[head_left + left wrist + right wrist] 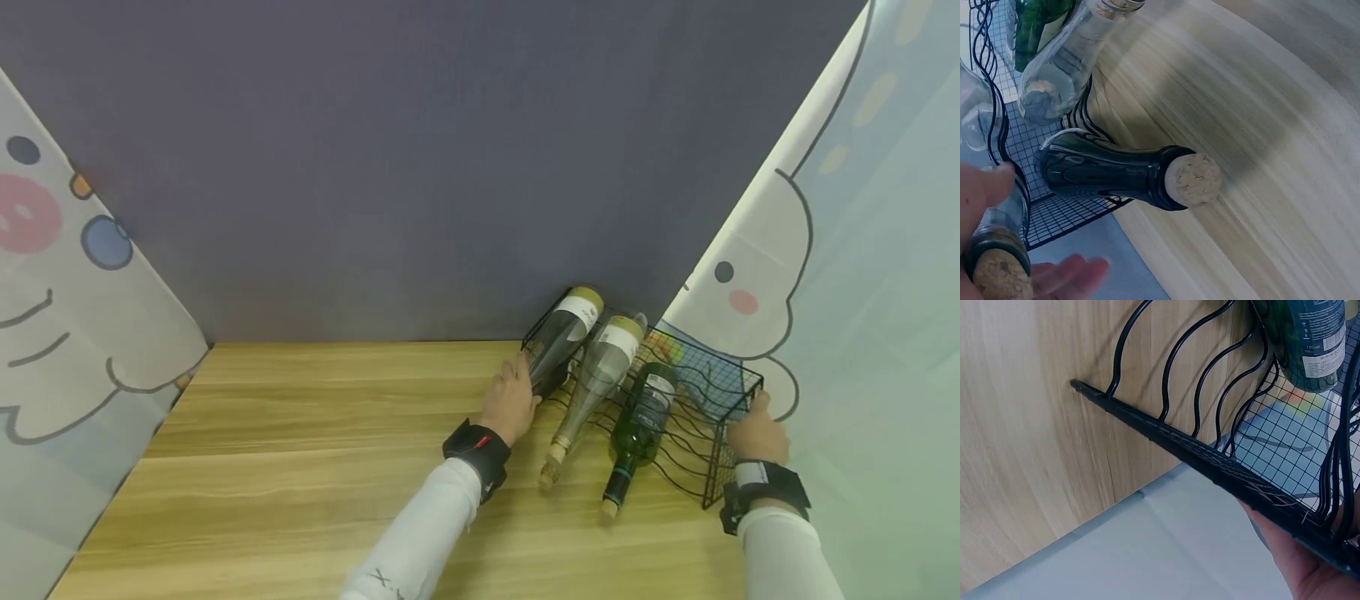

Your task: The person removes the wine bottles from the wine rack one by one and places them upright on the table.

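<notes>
Bottles (564,337) number perhaps five: left hand (512,402) grips one, right hand (759,435) one wire rack (1188,455).

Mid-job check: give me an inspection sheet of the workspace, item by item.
Surface: wooden table, no spill seen.
Job's things: wire rack at the table's right side, holding a left bottle, a clear bottle, a green bottle and a dark bottle, all corked; overlap leaves the total count unclear.
Clutter: nothing seen.
Hands: left hand holds the left bottle near its neck; right hand grips the rack's right end.
Cables: nothing seen.
Surroundings: dark backdrop behind, cartoon sheets at both sides.
</notes>
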Demonstrator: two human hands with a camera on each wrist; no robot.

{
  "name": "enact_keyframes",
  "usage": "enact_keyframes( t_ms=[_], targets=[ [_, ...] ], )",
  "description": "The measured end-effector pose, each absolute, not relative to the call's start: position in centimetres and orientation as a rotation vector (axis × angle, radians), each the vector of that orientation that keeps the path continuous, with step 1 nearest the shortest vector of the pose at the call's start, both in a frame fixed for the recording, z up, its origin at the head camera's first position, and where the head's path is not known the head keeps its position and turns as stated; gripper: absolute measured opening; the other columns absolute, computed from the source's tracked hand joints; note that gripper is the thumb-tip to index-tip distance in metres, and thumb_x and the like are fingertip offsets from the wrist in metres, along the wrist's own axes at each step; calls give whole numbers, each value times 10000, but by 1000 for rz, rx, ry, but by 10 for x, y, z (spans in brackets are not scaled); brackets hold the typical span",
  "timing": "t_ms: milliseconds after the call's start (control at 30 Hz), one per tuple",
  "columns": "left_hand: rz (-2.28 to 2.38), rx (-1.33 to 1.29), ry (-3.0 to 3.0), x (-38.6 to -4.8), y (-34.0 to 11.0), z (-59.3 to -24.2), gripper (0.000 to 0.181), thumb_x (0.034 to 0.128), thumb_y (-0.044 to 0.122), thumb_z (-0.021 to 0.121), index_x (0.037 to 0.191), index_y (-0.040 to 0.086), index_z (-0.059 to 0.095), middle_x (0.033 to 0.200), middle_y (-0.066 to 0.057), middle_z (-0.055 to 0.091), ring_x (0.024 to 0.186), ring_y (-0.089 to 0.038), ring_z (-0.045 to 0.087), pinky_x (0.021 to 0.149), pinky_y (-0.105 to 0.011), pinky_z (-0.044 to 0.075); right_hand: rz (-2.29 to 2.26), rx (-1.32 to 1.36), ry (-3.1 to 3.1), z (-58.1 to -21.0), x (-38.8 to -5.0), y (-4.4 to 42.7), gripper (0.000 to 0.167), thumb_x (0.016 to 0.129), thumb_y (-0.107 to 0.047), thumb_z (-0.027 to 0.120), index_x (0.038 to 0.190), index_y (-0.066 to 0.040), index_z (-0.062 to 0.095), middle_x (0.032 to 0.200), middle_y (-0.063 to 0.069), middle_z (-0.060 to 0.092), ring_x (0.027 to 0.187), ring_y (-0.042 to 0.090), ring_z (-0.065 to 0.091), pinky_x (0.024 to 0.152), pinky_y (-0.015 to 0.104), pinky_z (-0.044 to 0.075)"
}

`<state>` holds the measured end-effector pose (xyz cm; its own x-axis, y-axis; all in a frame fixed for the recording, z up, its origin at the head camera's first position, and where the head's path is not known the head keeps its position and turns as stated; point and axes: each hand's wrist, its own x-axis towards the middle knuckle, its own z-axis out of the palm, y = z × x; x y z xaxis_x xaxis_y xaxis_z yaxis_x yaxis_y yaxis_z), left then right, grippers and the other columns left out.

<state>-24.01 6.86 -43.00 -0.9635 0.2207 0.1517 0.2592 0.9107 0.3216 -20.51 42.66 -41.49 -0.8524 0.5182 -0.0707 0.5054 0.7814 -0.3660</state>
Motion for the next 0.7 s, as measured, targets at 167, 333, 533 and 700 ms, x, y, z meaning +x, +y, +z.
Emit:
enact_keyframes(
  t_ms=[167, 333, 533, 700],
  targets=[
    [-525, -351, -2936, -242, 68, -435, 603, 988, 283, 603, 1454, -6, 352, 1287, -239, 585, 981, -316, 684, 713, -348, 591, 592, -847, -2942, -415, -204, 425, 761, 941, -127, 477, 1511, 61, 9, 1078, 515, 494, 878, 630, 562, 644, 579, 502],
    [-519, -351, -2957, -243, 69, -434, 565, 995, 267, 589, 1435, -11, 371, 1155, -183, 662, 868, -278, 711, 637, -333, 580, 608, -868, -2942, -414, -205, 423, 763, 948, -128, 468, 1519, 49, -7, 1103, 520, 478, 886, 629, 562, 632, 569, 500],
    [-550, -383, -2904, -242, 67, -437, 555, 1013, 351, 544, 1392, -34, 415, 1007, -171, 712, 784, -259, 720, 579, -325, 560, 631, -906, -2937, -414, -205, 421, 770, 954, -130, 461, 1530, 29, -25, 1110, 516, 476, 877, 614, 571, 621, 552, 501],
    [-535, -376, -2848, -242, 65, -439, 545, 1030, 435, 465, 1313, -30, 489, 856, -145, 731, 644, -223, 701, 480, -293, 508, 633, -900, -2926, -414, -204, 423, 761, 947, -134, 452, 1524, 34, -14, 1076, 522, 479, 860, 618, 568, 618, 557, 491]
  ],
)
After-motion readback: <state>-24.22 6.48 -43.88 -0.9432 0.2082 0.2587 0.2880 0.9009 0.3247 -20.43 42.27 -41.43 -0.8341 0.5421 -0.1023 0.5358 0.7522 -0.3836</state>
